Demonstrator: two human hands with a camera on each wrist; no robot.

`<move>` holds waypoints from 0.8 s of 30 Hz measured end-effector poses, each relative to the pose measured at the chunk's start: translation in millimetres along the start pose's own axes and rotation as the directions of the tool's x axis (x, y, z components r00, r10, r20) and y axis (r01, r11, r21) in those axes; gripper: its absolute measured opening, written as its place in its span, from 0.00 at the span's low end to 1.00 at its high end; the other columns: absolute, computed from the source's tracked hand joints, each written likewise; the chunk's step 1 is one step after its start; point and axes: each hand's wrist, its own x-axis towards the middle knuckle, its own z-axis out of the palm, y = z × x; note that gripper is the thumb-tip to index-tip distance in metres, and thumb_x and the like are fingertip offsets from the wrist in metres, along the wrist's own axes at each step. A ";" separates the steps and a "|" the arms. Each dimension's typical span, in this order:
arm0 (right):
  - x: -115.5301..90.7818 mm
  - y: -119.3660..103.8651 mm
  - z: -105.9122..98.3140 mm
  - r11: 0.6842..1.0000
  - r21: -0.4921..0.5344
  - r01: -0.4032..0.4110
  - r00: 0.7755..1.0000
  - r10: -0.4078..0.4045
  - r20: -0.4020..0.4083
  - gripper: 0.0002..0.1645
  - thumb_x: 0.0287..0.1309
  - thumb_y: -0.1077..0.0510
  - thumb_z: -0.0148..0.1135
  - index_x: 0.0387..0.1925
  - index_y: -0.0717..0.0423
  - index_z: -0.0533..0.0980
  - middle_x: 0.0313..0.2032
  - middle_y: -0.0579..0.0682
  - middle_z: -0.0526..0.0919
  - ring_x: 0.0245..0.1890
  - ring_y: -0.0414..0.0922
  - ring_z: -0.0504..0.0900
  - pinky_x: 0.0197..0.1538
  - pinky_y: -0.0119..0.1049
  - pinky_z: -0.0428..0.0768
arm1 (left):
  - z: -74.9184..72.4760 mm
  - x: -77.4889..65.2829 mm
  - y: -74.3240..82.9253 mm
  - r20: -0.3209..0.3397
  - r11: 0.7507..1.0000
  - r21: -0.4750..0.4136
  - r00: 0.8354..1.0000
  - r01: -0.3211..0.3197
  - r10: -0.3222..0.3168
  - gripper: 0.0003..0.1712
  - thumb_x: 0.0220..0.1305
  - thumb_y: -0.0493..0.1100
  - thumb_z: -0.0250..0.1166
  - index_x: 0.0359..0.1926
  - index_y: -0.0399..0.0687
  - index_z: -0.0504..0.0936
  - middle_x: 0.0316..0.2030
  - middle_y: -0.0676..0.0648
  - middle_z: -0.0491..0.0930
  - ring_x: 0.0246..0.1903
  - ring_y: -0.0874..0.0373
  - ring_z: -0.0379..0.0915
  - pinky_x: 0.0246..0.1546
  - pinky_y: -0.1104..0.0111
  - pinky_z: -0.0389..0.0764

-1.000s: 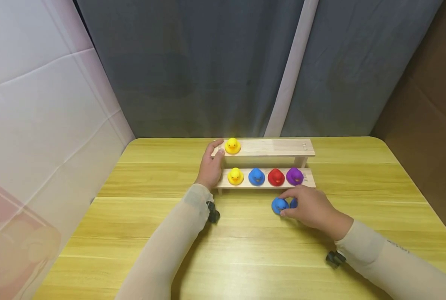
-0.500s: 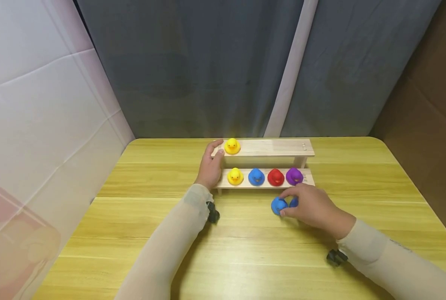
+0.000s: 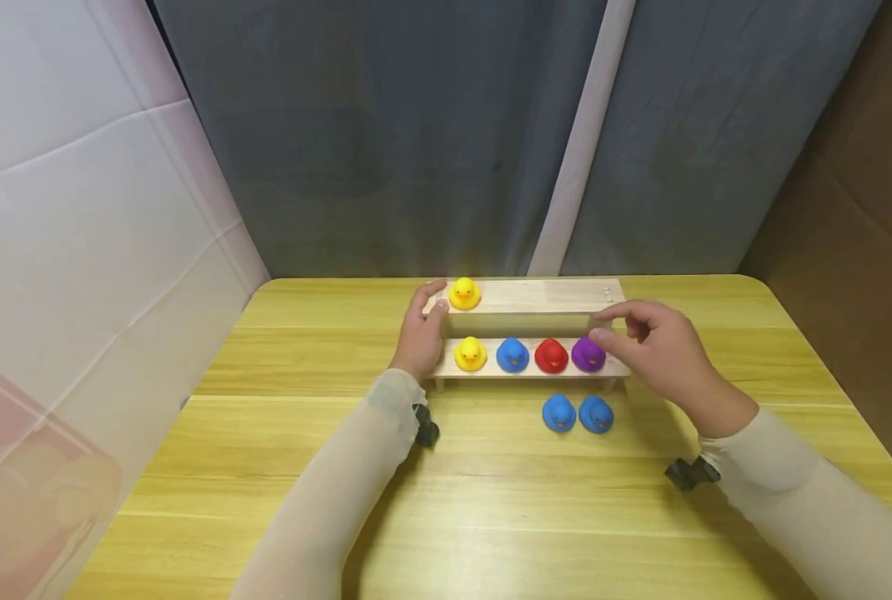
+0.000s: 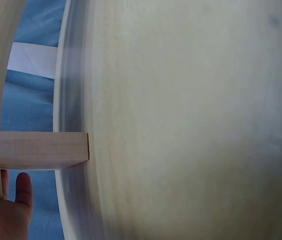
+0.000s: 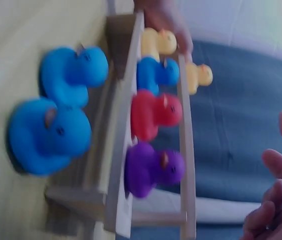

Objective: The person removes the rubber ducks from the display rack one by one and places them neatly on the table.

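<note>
A two-step wooden stand point(image 3: 543, 296) holds small rubber ducks. On its upper step sits a yellow duck point(image 3: 464, 293). Along the lower step stand a yellow duck point(image 3: 471, 354), a blue duck point(image 3: 513, 355), a red duck point(image 3: 552, 356) and a purple duck point(image 3: 588, 355). My left hand point(image 3: 420, 333) grips the left end of the stand, thumb in front. My right hand point(image 3: 659, 350) is raised beside the stand's right end, holding nothing; its thumb overlaps the purple duck in the head view. In the right wrist view its fingers point(image 5: 281, 170) are apart from the ducks.
Two blue ducks, a left one point(image 3: 559, 413) and a right one point(image 3: 596, 414), sit side by side on the wooden table point(image 3: 491, 517) in front of the stand. A grey curtain point(image 3: 386, 150) hangs behind the table's back edge.
My right hand has let go of the blue ducks on the table and risen up and right to the stand's right end. The left hand has stayed put.
</note>
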 end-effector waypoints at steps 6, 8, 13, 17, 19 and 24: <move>15.7 15.8 -7.0 0.999 0.037 -0.007 0.994 0.011 -0.107 0.22 0.68 0.48 0.71 0.55 0.58 0.85 0.41 0.56 0.77 0.44 0.49 0.71 0.46 0.39 0.70 | 0.2 -0.8 0.3 -0.003 1.000 -0.004 1.000 -0.005 0.005 0.27 0.82 0.51 0.49 0.76 0.56 0.68 0.76 0.48 0.66 0.74 0.50 0.62 0.78 0.48 0.57; 20.7 21.3 -8.0 0.998 0.054 -0.042 0.994 0.047 -0.103 0.25 0.70 0.45 0.69 0.59 0.58 0.83 0.52 0.59 0.79 0.53 0.53 0.73 0.53 0.45 0.72 | 0.2 -0.7 0.2 -0.002 1.000 -0.004 1.000 -0.004 0.004 0.27 0.82 0.51 0.49 0.76 0.56 0.68 0.76 0.48 0.66 0.75 0.50 0.61 0.78 0.48 0.56; 31.6 37.4 -7.5 0.985 0.132 -0.114 0.989 0.125 -0.076 0.33 0.71 0.41 0.66 0.66 0.58 0.78 0.67 0.61 0.72 0.69 0.61 0.67 0.70 0.62 0.70 | -0.1 -0.5 0.1 0.000 1.000 0.004 1.000 0.000 0.000 0.27 0.82 0.52 0.49 0.77 0.57 0.68 0.77 0.49 0.66 0.76 0.50 0.59 0.79 0.48 0.55; 38.7 51.1 -2.9 0.973 0.191 -0.132 0.989 0.143 -0.044 0.35 0.72 0.42 0.66 0.69 0.58 0.75 0.72 0.62 0.68 0.74 0.64 0.63 0.74 0.66 0.64 | -0.2 -0.3 -0.2 -0.002 1.000 0.004 1.000 -0.006 0.006 0.26 0.83 0.51 0.49 0.76 0.57 0.69 0.76 0.49 0.66 0.76 0.51 0.59 0.79 0.49 0.56; 42.6 57.1 0.5 0.969 0.208 -0.133 0.990 0.141 -0.026 0.35 0.72 0.42 0.65 0.71 0.58 0.74 0.74 0.62 0.67 0.76 0.64 0.62 0.75 0.66 0.63 | -0.4 -0.3 -0.3 -0.004 1.000 0.003 1.000 -0.008 0.008 0.25 0.83 0.50 0.49 0.76 0.58 0.69 0.76 0.49 0.67 0.76 0.50 0.59 0.79 0.49 0.55; 52.3 68.0 9.5 0.960 0.264 -0.099 0.995 0.102 0.002 0.35 0.73 0.48 0.65 0.74 0.59 0.70 0.76 0.62 0.65 0.75 0.65 0.63 0.76 0.63 0.63 | -0.3 -0.1 -0.9 -0.005 1.000 0.010 1.000 -0.010 0.010 0.25 0.82 0.51 0.49 0.75 0.60 0.69 0.76 0.50 0.67 0.76 0.50 0.59 0.79 0.49 0.55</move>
